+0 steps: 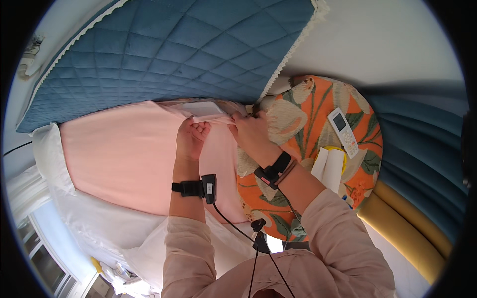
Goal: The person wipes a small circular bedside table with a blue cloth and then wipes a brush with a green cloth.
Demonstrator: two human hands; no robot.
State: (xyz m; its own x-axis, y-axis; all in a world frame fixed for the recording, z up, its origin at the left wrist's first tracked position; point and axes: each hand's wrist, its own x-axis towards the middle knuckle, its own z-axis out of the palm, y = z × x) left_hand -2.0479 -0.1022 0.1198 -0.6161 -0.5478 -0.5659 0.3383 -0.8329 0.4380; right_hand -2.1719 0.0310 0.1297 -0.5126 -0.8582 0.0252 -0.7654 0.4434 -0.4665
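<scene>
A pink sheet [121, 156] covers the bed on the left, its far right part gathered up in a fold. My left hand [193, 139] is closed, fingers curled, gripping the edge of that fold. Across from it, my right hand [254, 133] pinches the same raised edge, with the fold stretched between the two hands. Just beyond the fold a flat white surface [202, 108] shows; I cannot make out what it belongs to. Black straps with small cabled boxes sit on both of my wrists.
A blue quilted headboard [169, 54] rises behind the bed. At the right, a round table with an orange floral cloth [290, 119] carries a white remote control [343, 131] and a white paper-like thing [328, 169] by a yellow ring. Blue curtains [417, 149] hang beyond.
</scene>
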